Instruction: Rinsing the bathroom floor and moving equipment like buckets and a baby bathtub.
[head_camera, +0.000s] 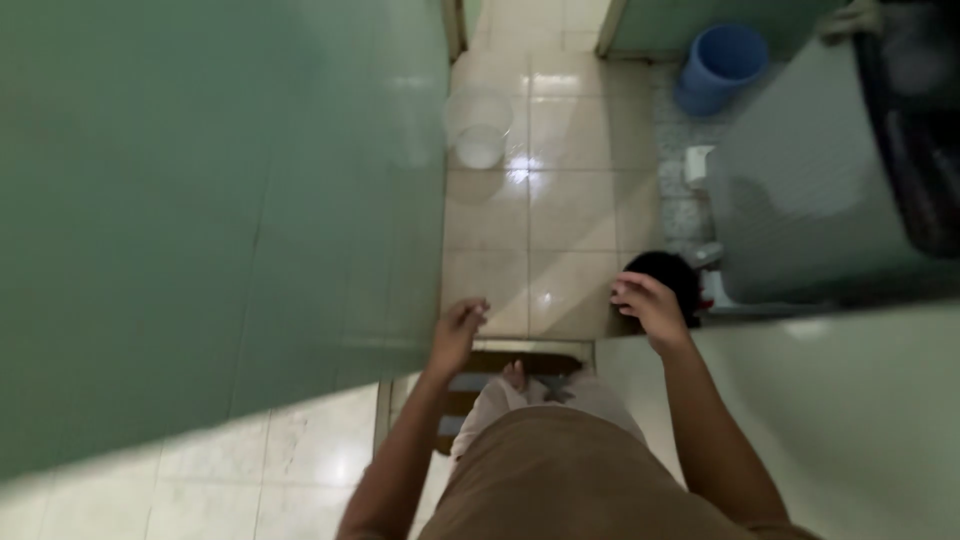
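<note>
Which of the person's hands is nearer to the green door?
Left. The left hand is at the edge of the green door, perhaps touching it; the right hand is across the doorway, well apart.

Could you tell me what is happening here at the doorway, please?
A person stands at a doorway, looking down at a tiled floor. The left hand is by the edge of a green door, fingers curled and holding nothing. The right hand is raised, empty, in front of a dark object. A clear bucket and a blue bucket stand farther off.
</note>
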